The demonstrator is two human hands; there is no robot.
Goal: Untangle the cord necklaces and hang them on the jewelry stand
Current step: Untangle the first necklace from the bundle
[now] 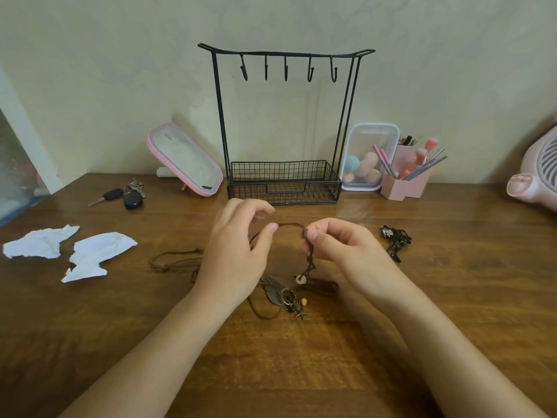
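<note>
At the middle of the wooden table [458, 285], the person holds a brown cord necklace [290, 225] raised in a short arc between both hands. The right hand [342, 248] pinches the cord at a knot between thumb and forefinger, its other fingers curled in beneath. The left hand [238, 245] takes the other end of the arc, with the thumb tip on the cord and the curled forefinger just above it, slightly apart from the thumb. From the right hand's pinch the cord drops to a white ring bead [300, 279]. Below this, a metal feather pendant [272, 289] and a cluster of small rings and charms [297, 306] lie tangled together on the table between the wrists. More brown cord trails in loops [174, 260] on the table to the left of the left hand. A second, black cord necklace [394, 241] lies bunched on the table to the right, apart from the hands. The black wire jewelry stand [221, 122] is upright against the wall just behind the hands, with a row of hooks [285, 69] under its top bar and a mesh basket [283, 185] at its base. A pink-framed mirror [187, 159] and car keys [126, 196] sit to its left, and two torn pieces of paper [99, 254] lie nearer. To its right are a clear box of makeup sponges [369, 158], a pink brush holder [407, 184] and a pink fan [536, 176].
</note>
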